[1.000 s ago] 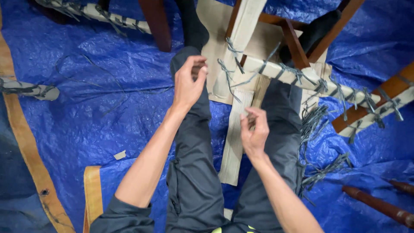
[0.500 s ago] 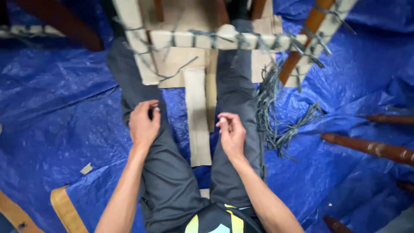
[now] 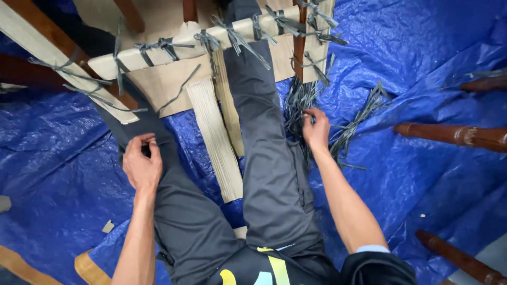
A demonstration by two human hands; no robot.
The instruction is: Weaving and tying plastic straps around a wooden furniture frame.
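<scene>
Since half a second ago the right hand [image 3: 316, 128] has left the right thigh and gone out to the right, to the pile of grey strips [image 3: 338, 124] on the blue tarp [image 3: 433, 47]. View has also swung, so the wooden frame [image 3: 158, 79] now sits far left.

Right hand: fingers curled down into the pile, tips among the strands at its near left edge. Thumb and forefinger appear pinched on strips, but whether they have a firm hold cannot be told. Strips fan out past the fingers to the far right and also run up behind the hand toward the frame.

Left hand [image 3: 141, 164]: rests on the left thigh of the dark trousers [image 3: 269, 174], fingers closed in a loose fist, thumb against forefinger. What they pinch, if anything, cannot be told.

Frame: pale slat [image 3: 195, 39] lies across the far part of the scene, bound at intervals with knotted grey strips. Two pale slats [image 3: 216, 142] run down between the legs toward the near side.

Right side: brown turned wooden legs [image 3: 454, 134] lie on the tarp, well apart from the right hand.
</scene>
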